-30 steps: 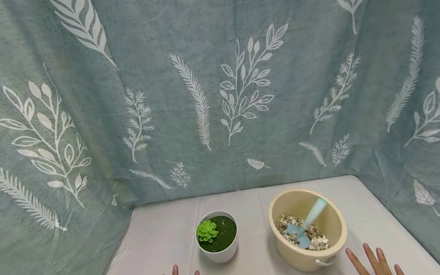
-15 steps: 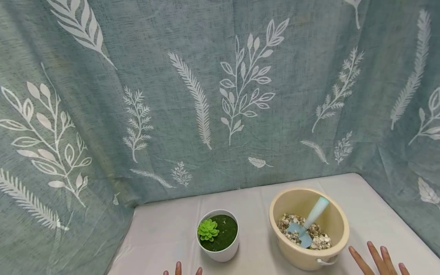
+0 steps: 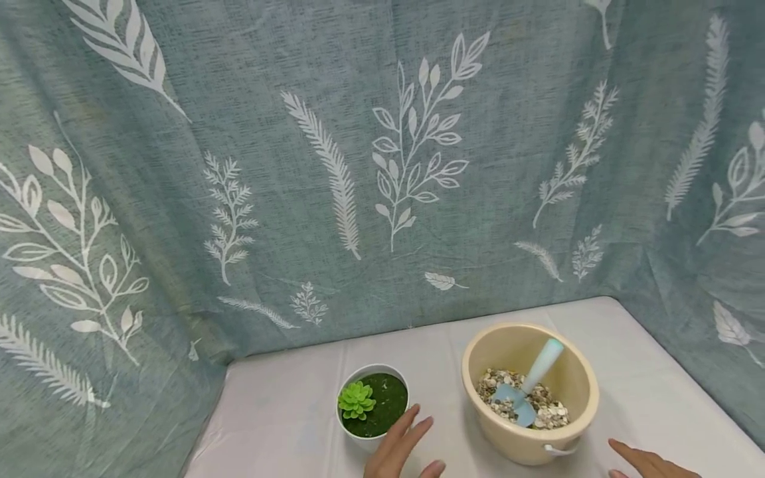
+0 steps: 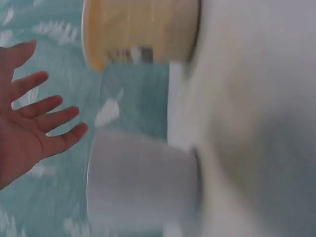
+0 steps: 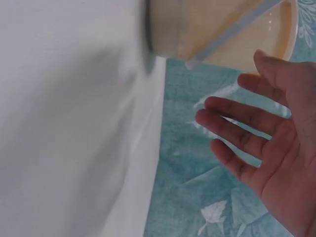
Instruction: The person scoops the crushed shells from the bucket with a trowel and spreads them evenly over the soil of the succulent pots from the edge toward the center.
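A white pot [image 3: 356,443] of dark green filling, with a bright green succulent [image 3: 356,400] at its left side, stands on the table. To its right is a cream bucket [image 3: 508,441] part-filled with pebbles and shell bits [image 3: 552,416]. A pale blue trowel [image 3: 542,366] leans in the bucket, its blade on the pebbles. My left hand [image 3: 396,448] is at the pot's front right, fingers spread and holding nothing; in the head view its fingers overlap the rim. My right hand [image 3: 648,463], also holding nothing, is off the bucket's front right, with fingers extended.
A pale cloth covers the table [image 3: 281,411]. Behind and at both sides hangs a teal curtain [image 3: 275,199] with white leaf prints. The bucket's white handle [image 3: 560,451] hangs down at its front.
My left hand has come up and to the right, from the bottom edge to beside the pot. My right hand has turned, its fingers now pointing left. The pot, bucket and trowel have stayed put.
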`<act>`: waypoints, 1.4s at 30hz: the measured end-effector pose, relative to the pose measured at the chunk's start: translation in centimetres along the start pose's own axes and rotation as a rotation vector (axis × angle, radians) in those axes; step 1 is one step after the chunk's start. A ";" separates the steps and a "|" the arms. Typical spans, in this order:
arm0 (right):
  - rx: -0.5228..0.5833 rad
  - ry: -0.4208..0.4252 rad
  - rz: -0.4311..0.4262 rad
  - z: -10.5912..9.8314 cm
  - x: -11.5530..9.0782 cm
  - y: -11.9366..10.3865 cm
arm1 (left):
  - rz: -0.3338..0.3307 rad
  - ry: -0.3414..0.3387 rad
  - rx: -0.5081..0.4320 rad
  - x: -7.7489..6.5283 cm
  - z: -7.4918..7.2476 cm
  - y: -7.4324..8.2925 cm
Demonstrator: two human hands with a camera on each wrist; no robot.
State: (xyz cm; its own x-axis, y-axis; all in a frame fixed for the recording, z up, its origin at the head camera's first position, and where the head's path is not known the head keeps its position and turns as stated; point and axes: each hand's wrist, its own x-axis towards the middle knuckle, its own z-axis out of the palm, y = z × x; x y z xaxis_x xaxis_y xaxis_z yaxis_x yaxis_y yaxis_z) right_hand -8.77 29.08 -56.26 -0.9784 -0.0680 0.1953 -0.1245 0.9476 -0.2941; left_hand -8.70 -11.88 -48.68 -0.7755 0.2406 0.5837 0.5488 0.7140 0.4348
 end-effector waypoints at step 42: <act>-0.505 0.050 -0.841 -6.2 14.9 -9.1 | -0.010 -0.274 -0.255 7.5 7.3 0.2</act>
State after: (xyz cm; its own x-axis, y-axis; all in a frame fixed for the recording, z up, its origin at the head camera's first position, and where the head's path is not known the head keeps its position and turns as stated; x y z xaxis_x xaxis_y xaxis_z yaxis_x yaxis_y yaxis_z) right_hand -21.20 21.35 -44.83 -0.5933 -0.7796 0.2005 -0.6809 0.6189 0.3916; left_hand -16.73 -5.09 -49.22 -0.8172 0.4262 0.3881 0.5739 0.5387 0.6168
